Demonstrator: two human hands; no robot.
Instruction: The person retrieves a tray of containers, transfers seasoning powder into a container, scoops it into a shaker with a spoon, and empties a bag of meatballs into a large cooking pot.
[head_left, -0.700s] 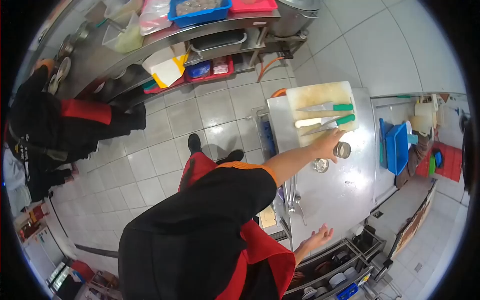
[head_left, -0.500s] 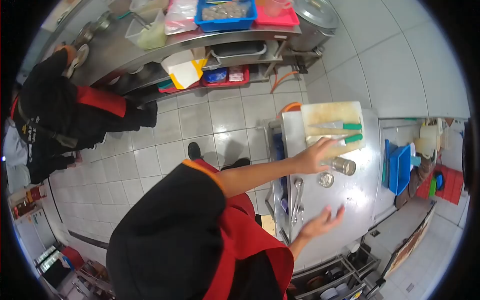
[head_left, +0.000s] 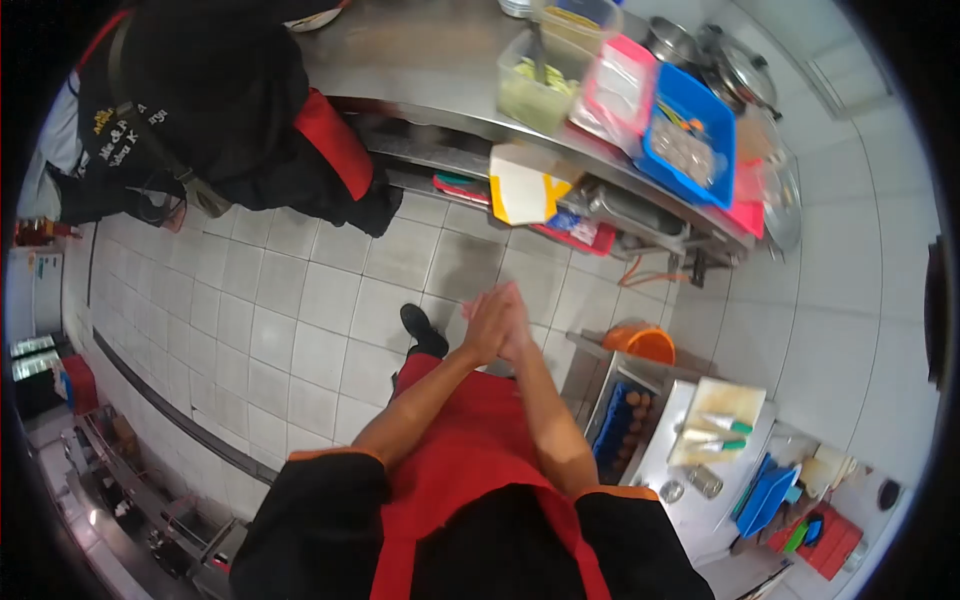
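Observation:
My left hand (head_left: 487, 328) and my right hand (head_left: 516, 325) are pressed together in front of the red apron (head_left: 465, 425), above the tiled floor. Their fingers are closed against each other, and I see no object between them. Right of them stands a steel table (head_left: 650, 455). On it lies a cutting board (head_left: 735, 395) with green-handled knives (head_left: 722, 424). A clear glass jar (head_left: 705, 482) lies near the board, beside a small round container (head_left: 671, 491). Both hands are apart from these things.
A co-worker in black (head_left: 200, 110) stands at the far left counter (head_left: 420, 60). That counter carries a tub of shredded greens (head_left: 540, 85) and a blue tray (head_left: 720, 185). An orange bucket (head_left: 650, 343) and a blue tray of eggs (head_left: 615, 425) are beside the table.
My view has turned left, away from the steel table. Both hands, open and apart over the table before, have come together in front of my body.

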